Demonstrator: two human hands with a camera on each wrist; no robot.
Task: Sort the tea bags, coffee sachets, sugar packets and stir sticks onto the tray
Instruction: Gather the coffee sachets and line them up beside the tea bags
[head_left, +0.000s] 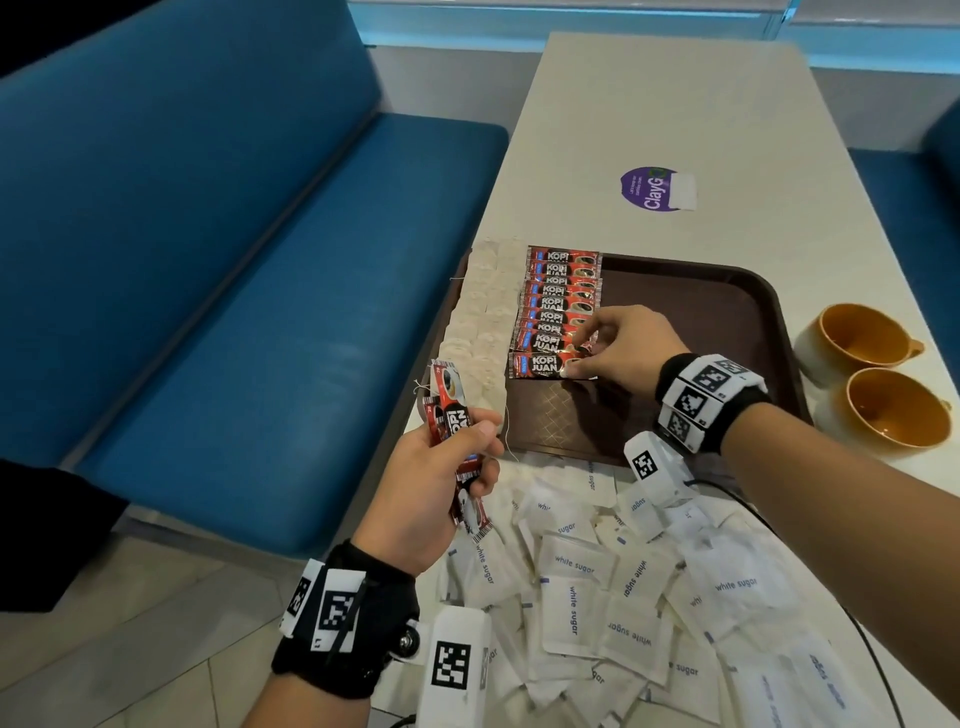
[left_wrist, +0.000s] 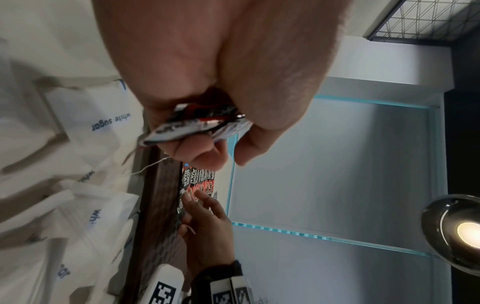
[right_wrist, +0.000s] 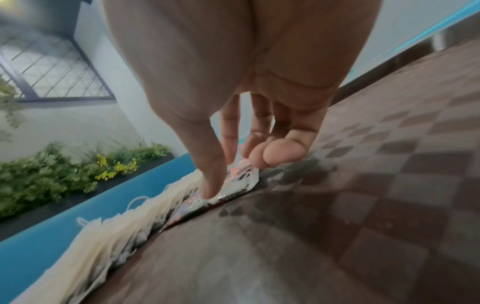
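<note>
The brown tray (head_left: 727, 291) sits mid-frame in the head view, with tea bags (head_left: 483, 312) and a row of coffee sachets (head_left: 558, 312) along its left side. Those sachets look light, flat and slick, so I'd pinch them by an edge. The left hand (head_left: 421, 499), lower centre, grips a small stack of sachets (head_left: 453, 410). The right hand (head_left: 618, 348), fingers extended downward, presses the nearest sachet (head_left: 545, 365) flat at its right end.

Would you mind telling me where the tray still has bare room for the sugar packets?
The tray is bare right of the coffee sachets, out to the rim beside the cups. Its left edge is crowded with tea bags, and the right hand rests on the nearest sachet.
</note>
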